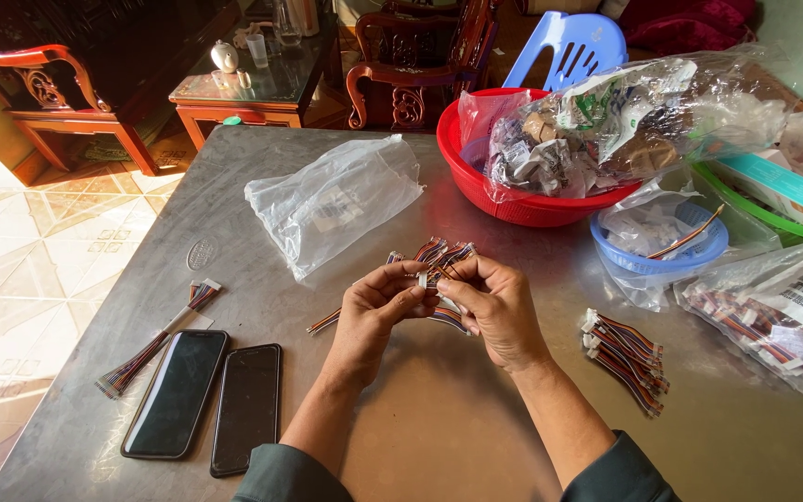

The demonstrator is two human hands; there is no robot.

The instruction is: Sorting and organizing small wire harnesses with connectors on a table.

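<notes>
A tiled floor (39,232) catches sunlight at far left, with carved dark-red wooden chairs (58,93) and a glass-topped wooden side table (253,88) beyond. The grey metal tabletop (439,428) fills the near scene. On its left lie a long bundle of multicoloured wires (155,344) and two black phones (206,395) side by side, screens dark. Farther in sits a clear plastic bag (332,200). At centre, the left hand (374,311) and right hand (494,302) meet, fingers curled and pinching between them a small white-plugged bunch of striped wires (434,260), held just above the table. Right of the hands lies a pile of finished wire connectors (625,358). Far right stand a red plastic basin (513,200) stuffed with bags, a blue plastic basket (662,260) and a clear packet of wire harnesses (764,335).
</notes>
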